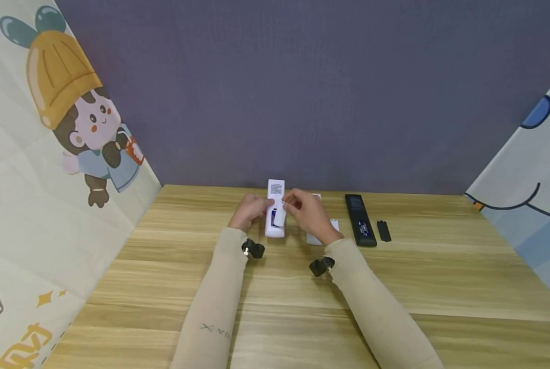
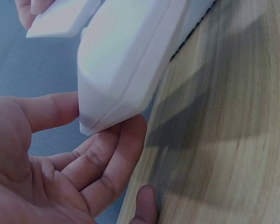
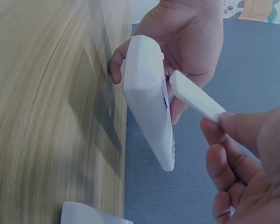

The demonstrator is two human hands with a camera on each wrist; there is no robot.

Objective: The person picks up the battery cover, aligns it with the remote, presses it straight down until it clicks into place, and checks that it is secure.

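A white remote control [image 1: 276, 187] is held back side up above the table by my left hand [image 1: 249, 211], thumb on one side and fingers curled round the other. Inside its uncovered compartment a dark blue battery [image 1: 273, 218] shows; whether there is a second one I cannot tell. My right hand [image 1: 310, 212] pinches the white battery cover [image 3: 196, 95] between thumb and fingers. This cover stands tilted over the compartment, its far end close to the remote in the right wrist view. Its contact with the remote is unclear.
Partly hidden under my right hand lies another white remote [image 1: 313, 240], with a small white piece [image 1: 334, 224] beside it. Further right, a black remote [image 1: 357, 207] shows blue batteries [image 1: 363, 228], and a black battery cover [image 1: 384, 231] lies beside it. A dark wall [image 1: 302, 102] rises behind the wooden table [image 1: 284, 307].
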